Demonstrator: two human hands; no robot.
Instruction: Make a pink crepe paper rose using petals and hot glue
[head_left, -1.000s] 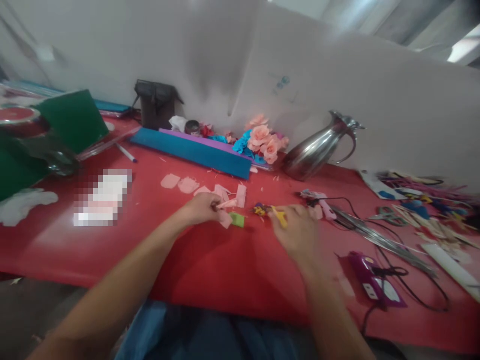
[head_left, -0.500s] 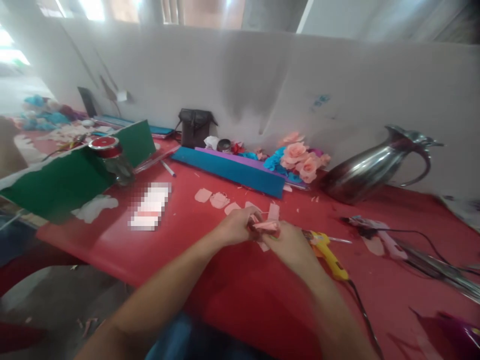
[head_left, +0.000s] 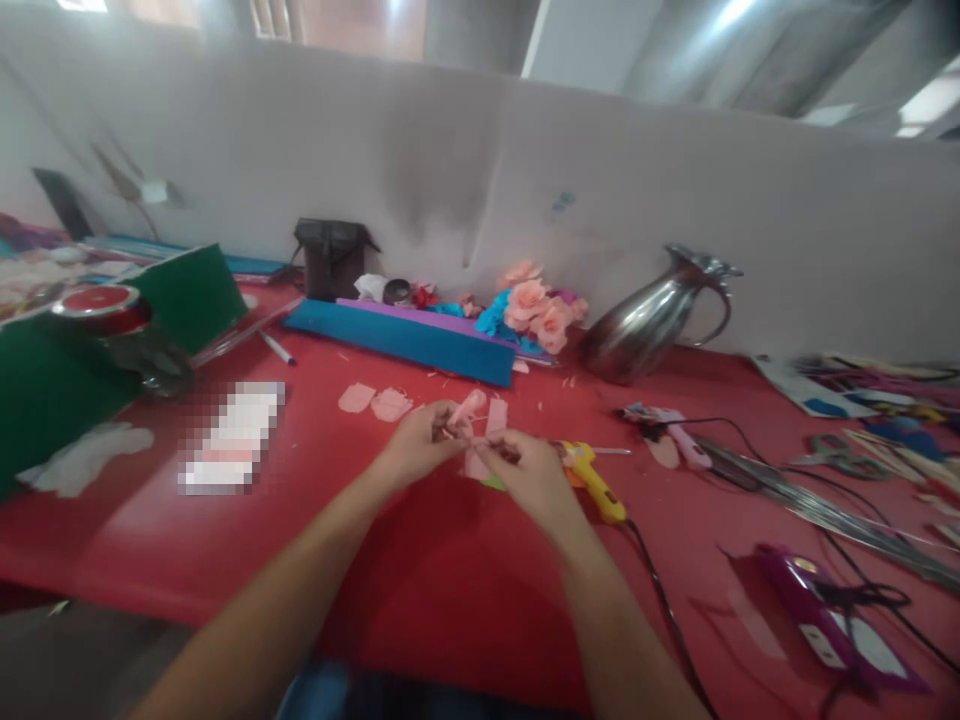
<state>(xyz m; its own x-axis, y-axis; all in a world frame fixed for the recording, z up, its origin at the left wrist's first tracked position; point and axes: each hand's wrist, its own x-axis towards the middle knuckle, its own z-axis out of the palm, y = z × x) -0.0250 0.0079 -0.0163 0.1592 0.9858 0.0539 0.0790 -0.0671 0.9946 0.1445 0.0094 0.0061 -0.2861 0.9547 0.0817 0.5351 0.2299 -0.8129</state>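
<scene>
My left hand [head_left: 417,446] is closed round a small rolled piece of pink paper [head_left: 471,405], which sticks up above the fingers. Close beside it, my right hand [head_left: 529,482] pinches the lower edge of the same paper with thumb and fingertips. Behind the hands lies a pink paper strip [head_left: 496,412]. Cut pink petals [head_left: 357,397] rest on the red table [head_left: 315,540] to the left. A yellow glue gun [head_left: 600,488] lies just right of my right hand, its cord running toward me. Fingers partly hide the paper's base.
Blue folded sheets [head_left: 405,345] and pink paper roses [head_left: 529,303] lie along the wall. A metal jug [head_left: 641,325] leans there. Rightward are a pink glue gun [head_left: 688,446], wires [head_left: 817,505], scissors [head_left: 844,455] and a purple power strip [head_left: 806,610]. A jar [head_left: 127,335] tilts at left.
The view has swung to the right, bringing the scissors and power strip into sight. My hands have turned the pink paper more upright, and my right fingertips now pinch its lower edge.
</scene>
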